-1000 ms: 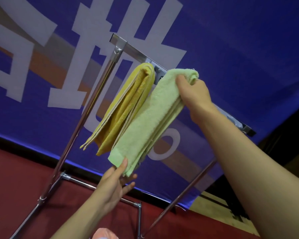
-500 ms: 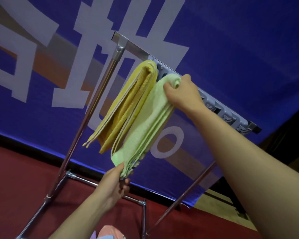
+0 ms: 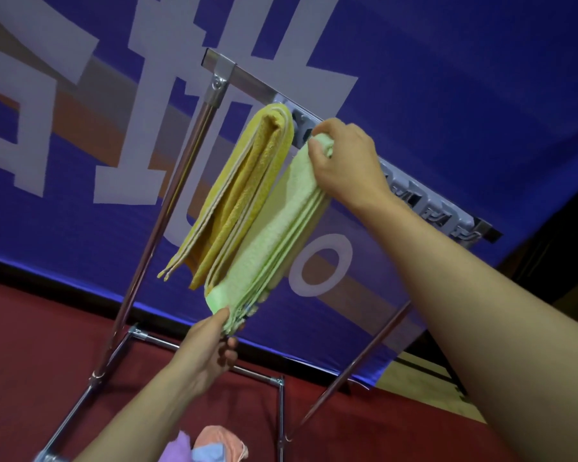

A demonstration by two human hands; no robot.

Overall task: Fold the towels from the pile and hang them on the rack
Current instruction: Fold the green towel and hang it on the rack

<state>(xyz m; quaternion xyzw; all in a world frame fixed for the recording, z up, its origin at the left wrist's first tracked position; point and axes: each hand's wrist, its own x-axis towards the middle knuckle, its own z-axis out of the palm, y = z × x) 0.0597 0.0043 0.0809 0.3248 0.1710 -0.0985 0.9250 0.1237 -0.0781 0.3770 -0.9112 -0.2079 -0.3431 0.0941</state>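
A folded light green towel (image 3: 274, 235) hangs over the top bar of a metal rack (image 3: 251, 82), right beside a folded yellow towel (image 3: 244, 191) on the same bar. My right hand (image 3: 344, 161) grips the green towel's top fold at the bar. My left hand (image 3: 211, 348) pinches the green towel's lower edge from below. A small pile of towels (image 3: 207, 446), purple, pink and blue, shows at the bottom edge of the view.
The rack's upright poles (image 3: 167, 208) and low crossbar (image 3: 207, 356) stand on a red floor (image 3: 30, 345). A blue banner with large white characters (image 3: 447, 78) hangs close behind. Grey clips (image 3: 427, 211) line the right part of the top bar.
My right hand slid the green towel's top leftward along the bar, close against the yellow towel. My left hand closed on the green towel's bottom edge.
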